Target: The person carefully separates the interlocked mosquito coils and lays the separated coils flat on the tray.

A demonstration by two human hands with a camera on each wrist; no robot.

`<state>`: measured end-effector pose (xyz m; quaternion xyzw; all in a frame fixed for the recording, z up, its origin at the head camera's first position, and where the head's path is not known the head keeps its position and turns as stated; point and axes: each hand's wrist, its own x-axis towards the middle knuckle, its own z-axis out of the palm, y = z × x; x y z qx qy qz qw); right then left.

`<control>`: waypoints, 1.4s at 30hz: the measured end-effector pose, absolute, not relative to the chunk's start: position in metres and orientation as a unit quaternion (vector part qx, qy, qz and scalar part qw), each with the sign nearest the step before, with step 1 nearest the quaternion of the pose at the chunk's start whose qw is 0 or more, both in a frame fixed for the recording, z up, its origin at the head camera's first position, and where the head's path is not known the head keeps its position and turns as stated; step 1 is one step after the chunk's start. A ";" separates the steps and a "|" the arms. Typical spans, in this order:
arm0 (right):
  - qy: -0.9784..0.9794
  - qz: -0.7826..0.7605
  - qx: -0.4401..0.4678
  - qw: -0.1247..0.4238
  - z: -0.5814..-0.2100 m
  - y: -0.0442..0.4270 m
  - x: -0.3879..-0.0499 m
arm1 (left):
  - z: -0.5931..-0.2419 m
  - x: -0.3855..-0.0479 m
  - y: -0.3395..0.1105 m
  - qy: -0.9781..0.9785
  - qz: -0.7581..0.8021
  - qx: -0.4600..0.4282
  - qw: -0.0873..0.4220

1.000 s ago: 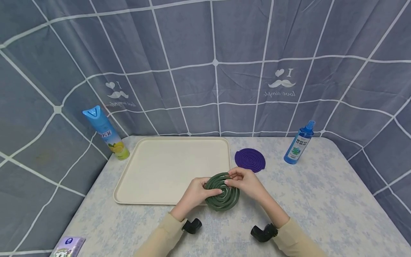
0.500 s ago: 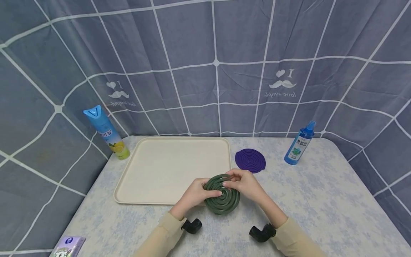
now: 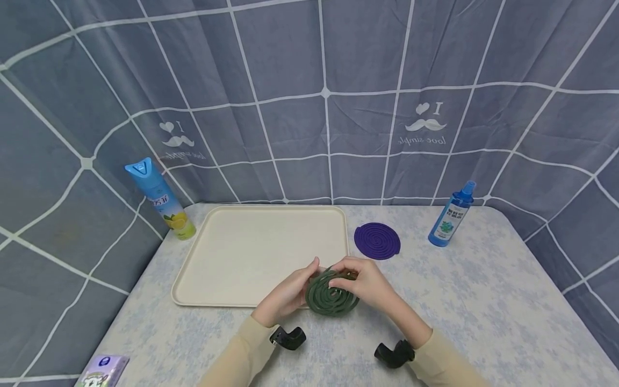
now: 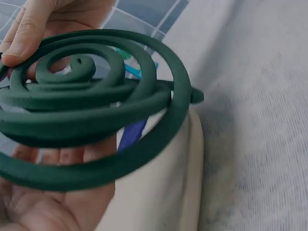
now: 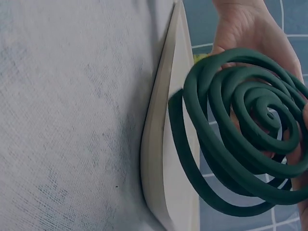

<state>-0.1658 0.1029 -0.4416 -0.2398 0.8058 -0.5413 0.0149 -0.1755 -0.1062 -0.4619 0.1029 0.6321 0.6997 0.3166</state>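
A dark green mosquito coil [image 3: 325, 302] is held between the two hands, over the tray's front right corner. The right hand [image 3: 367, 282] pinches its upper right side, the thumb in front. My left hand [image 3: 287, 293] lies behind the coil's left side, thumb pointing up and off it. In the left wrist view the left palm [image 4: 43, 211] shows below the coil [image 4: 72, 171], its fingers partly hidden. From the right wrist, the rings of the coil [image 5: 231, 130] look spread apart in layers, with one loose end at the side.
A cream tray [image 3: 261, 252] lies left of centre. Right of it is a flat purple spiral coil [image 3: 377, 241]. A blue spray bottle [image 3: 451, 215] stands at the back right, a blue and yellow aerosol can [image 3: 162, 199] at the back left. A purple packet [image 3: 102, 371] sits front left.
The left thumb has come off the coil's face and the left hand has opened out behind it. The right hand has shifted its pinch, and the coil has tilted.
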 end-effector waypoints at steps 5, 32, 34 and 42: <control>0.798 -0.550 -0.245 -0.011 -0.440 0.103 -0.160 | -0.458 -0.173 -0.103 0.623 0.714 0.084 0.309; 0.816 -0.525 -0.241 -0.019 -0.456 0.121 -0.154 | -0.452 -0.168 -0.110 0.562 0.768 0.050 0.302; 0.822 -0.491 -0.286 -0.038 -0.455 0.122 -0.155 | -0.452 -0.169 -0.110 0.589 0.746 0.063 0.303; 0.848 -0.426 -0.313 -0.036 -0.447 0.122 -0.157 | -0.452 -0.168 -0.108 0.599 0.738 0.066 0.302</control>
